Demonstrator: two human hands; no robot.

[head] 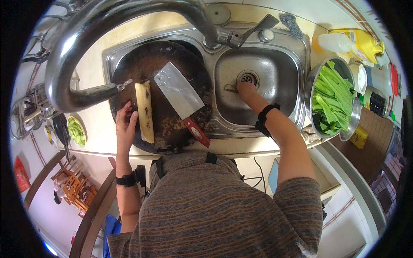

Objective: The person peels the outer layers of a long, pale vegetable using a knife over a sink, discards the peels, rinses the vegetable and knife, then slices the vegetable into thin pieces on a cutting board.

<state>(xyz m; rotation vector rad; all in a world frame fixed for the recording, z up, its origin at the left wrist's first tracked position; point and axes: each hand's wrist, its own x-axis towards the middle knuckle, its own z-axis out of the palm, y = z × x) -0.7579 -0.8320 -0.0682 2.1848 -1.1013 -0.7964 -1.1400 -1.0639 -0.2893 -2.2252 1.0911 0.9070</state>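
On a round, dark, worn cutting board (174, 138) over the left sink basin lies a long pale piece of peeled vegetable (145, 113) with dark spots. My left hand (126, 121) is just left of it, fingers apart, holding nothing. To the right of the piece rests a cleaver (182, 93) with a red handle, its blade wet. My right hand (248, 91) reaches down into the right steel basin (277, 84), close beside the drain strainer (248, 78). A thin brown loop (230, 88) shows at its left; whether the fingers grip it is hidden.
A large faucet (61, 64) arches over the board, water at its spout. Right of the sink stands a steel bowl (308, 96) of leafy greens (334, 96), with bottles behind. A small bowl of cut green vegetable (76, 131) sits at left. A person (59, 188) is by wooden chairs.
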